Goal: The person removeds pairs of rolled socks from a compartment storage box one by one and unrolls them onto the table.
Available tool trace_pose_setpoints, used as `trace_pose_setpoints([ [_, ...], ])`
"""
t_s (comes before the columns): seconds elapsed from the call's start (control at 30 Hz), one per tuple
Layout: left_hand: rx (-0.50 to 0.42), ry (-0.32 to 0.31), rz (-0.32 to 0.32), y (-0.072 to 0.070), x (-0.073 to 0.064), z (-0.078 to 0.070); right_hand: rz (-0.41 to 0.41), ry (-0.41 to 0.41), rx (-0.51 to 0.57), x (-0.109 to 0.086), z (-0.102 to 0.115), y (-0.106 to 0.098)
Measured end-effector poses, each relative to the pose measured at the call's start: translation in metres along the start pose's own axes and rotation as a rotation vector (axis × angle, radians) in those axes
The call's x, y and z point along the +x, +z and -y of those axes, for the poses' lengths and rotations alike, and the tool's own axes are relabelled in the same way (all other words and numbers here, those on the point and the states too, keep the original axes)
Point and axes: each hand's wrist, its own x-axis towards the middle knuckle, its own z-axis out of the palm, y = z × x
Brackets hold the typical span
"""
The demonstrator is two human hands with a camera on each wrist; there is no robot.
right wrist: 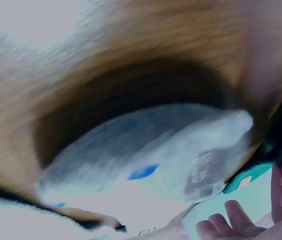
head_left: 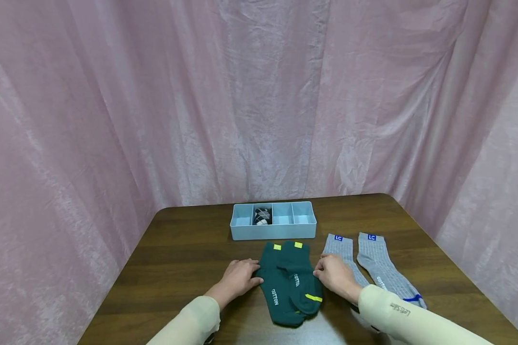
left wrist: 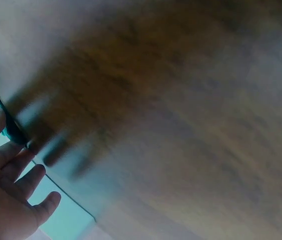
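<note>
Two dark green socks point(head_left: 272, 282) with yellow tabs and COTTON lettering lie flat on the table, the right one partly over the left one. At their left edge, my left hand point(head_left: 238, 277) touches the fabric with fingertips and thumb spread apart. My right hand point(head_left: 335, 274) pinches the right edge of the green pair between thumb and finger. Just right of that hand lie two grey ribbed socks point(head_left: 380, 261) with blue LC labels, one partly covered by the hand and sleeve. In the right wrist view, a grey sock point(right wrist: 145, 150) shows close up and blurred.
Behind the green socks stands a light blue box point(head_left: 274, 233) divided into several compartments. A black-and-white checked rolled item point(head_left: 263, 216) sits in its second compartment from the left. The brown wooden table point(head_left: 185, 249) ends at a pink curtain point(head_left: 276, 120).
</note>
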Motion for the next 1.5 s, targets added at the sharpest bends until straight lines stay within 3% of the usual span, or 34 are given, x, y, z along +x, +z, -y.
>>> trace_pose_setpoints([
  [0.1, -0.005, -0.008, 0.012, 0.000, 0.000, 0.000, -0.022, -0.034, -0.094, -0.002, -0.003, -0.002],
  [0.23, -0.014, -0.018, 0.024, -0.002, -0.001, -0.002, -0.001, -0.219, -0.194, -0.003, -0.005, 0.001],
  [0.33, -0.017, -0.024, 0.028, -0.001, -0.001, -0.003, 0.129, -0.402, -0.204, -0.002, -0.007, 0.007],
  [0.47, -0.024, -0.021, 0.033, -0.001, -0.001, -0.004, 0.362, -0.492, -0.186, -0.004, -0.012, 0.013],
  [0.57, -0.028, -0.019, 0.036, -0.001, 0.000, -0.004, 0.445, -0.489, -0.192, -0.009, -0.018, 0.015],
  [0.77, -0.017, -0.015, 0.038, 0.000, 0.000, -0.004, 0.491, -0.475, -0.226, -0.017, -0.030, 0.012],
  [0.97, -0.032, -0.016, 0.043, 0.000, -0.001, -0.002, 0.454, -0.504, -0.221, -0.021, -0.028, 0.015],
  [1.23, -0.014, 0.006, 0.052, -0.002, -0.002, 0.005, 0.399, -0.589, -0.314, -0.018, -0.035, 0.031],
  [1.5, 0.001, 0.004, 0.043, -0.002, -0.001, 0.007, 0.389, -0.562, -0.331, -0.014, -0.036, 0.033],
])
